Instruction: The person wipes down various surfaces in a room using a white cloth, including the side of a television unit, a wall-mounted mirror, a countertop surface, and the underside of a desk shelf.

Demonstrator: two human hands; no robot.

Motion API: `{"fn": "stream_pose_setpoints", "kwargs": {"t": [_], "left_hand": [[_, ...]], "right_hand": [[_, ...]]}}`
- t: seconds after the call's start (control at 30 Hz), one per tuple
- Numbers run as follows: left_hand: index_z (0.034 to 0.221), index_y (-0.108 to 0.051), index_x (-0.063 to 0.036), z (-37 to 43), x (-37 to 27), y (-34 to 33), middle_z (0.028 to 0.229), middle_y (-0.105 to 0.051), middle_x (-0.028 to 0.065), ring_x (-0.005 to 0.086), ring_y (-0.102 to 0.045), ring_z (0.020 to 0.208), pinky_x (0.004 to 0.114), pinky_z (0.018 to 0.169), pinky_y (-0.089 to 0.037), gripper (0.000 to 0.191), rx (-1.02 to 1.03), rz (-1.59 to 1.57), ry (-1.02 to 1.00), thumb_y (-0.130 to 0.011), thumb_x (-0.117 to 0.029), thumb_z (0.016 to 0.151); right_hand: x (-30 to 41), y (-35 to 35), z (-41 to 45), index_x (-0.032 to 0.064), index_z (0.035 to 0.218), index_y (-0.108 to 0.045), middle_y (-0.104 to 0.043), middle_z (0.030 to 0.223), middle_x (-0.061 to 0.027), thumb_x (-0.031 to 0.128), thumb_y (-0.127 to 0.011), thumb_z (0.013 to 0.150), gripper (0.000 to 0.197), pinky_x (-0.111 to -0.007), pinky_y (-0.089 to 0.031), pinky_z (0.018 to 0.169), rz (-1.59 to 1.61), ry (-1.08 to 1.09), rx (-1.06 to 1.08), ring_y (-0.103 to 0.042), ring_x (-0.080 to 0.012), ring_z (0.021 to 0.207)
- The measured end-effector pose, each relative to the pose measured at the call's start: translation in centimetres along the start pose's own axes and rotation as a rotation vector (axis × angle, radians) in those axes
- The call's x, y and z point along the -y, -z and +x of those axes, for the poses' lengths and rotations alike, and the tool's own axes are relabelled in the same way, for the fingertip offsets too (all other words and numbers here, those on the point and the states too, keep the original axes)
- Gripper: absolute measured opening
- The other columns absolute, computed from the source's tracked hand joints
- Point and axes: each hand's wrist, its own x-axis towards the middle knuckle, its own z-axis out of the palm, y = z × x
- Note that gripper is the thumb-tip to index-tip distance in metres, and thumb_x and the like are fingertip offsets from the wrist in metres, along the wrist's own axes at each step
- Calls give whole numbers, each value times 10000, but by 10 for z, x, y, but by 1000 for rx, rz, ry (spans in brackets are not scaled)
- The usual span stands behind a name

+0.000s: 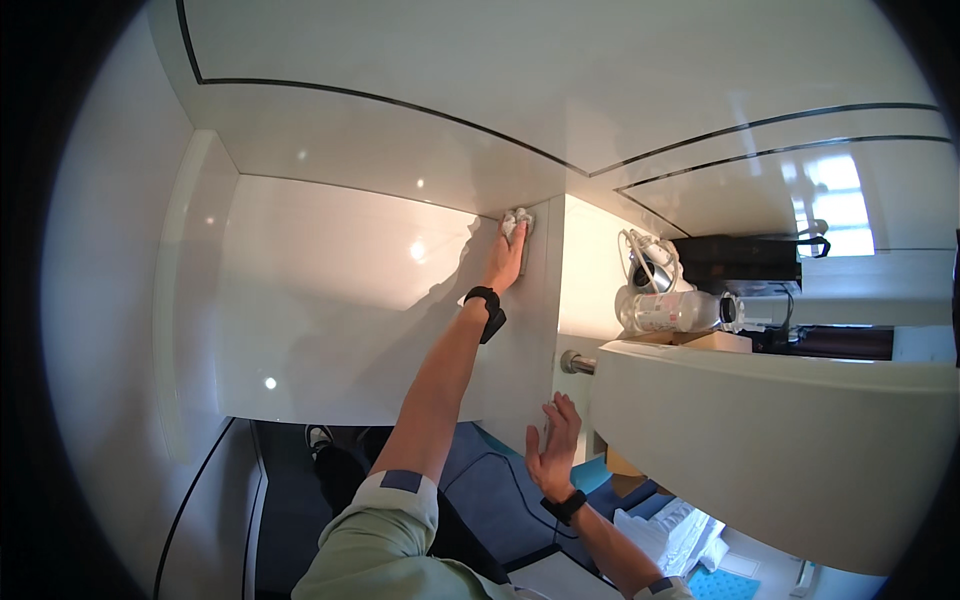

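Observation:
My left hand [508, 255] reaches far into the back right corner of a glossy white shelf [315, 300]. In its fingers is a crumpled whitish cloth or wad of tissue [517, 220], pressed against the white side panel [534, 300] where it meets the back wall. A black band [487, 311] circles that wrist. Lower down, my right hand [555, 446] is beside the front part of the same panel, fingers apart and holding nothing. Whether its fingertips touch the panel cannot be told. It also wears a black wristband [564, 508].
Right of the panel stand a clear plastic bottle [667, 311], a bundled white cable [652, 251] and a black case [731, 262]. A white curved door or panel [772, 450] juts out at right beside a metal fitting [577, 363]. White plastic packaging [671, 532] lies below.

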Motion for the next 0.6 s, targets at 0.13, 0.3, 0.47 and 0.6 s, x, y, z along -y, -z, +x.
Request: {"fn": "stream_pose_setpoints", "kwargs": {"t": [0.13,0.3,0.47,0.6], "left_hand": [[1366,-471,63,-4,11,23,1310,-559,307,461,-508,1239,455,999,-442,641,69,253,67,-397,-476,1027],[1386,-449,66,-50,56,35,1306,-572,294,436,-533,1230,435,1007,-440,582,-79,224,-113,-434,-397,1033],[1372,-459,66,-182,80,8,1290,-577,240,324,-550,1209,372,1030,-404,531,26,37,-17,-473,-343,1033],[1442,-399,44,-299,119,6,1446,-481,215,329,-450,1345,345,1114,-331,560,37,-21,21,-488,-313,1021]], "right_hand": [[-1,-5,1,-11,1224,-539,-454,1404,-235,28,-601,877,355,-483,-348,1114,-13,8,-3,-406,-424,1343],[8,-14,0,-14,1219,-538,-474,1387,-240,34,-605,877,352,-483,-339,1119,39,29,-6,-415,-425,1334],[-5,-3,0,-15,1230,-531,-454,1413,-231,55,-576,907,334,-478,-339,1120,48,3,-22,-408,-424,1342],[-4,-2,-2,-16,1224,-532,-451,1426,-217,59,-562,927,307,-468,-354,1114,18,-16,9,-401,-416,1354]]}}
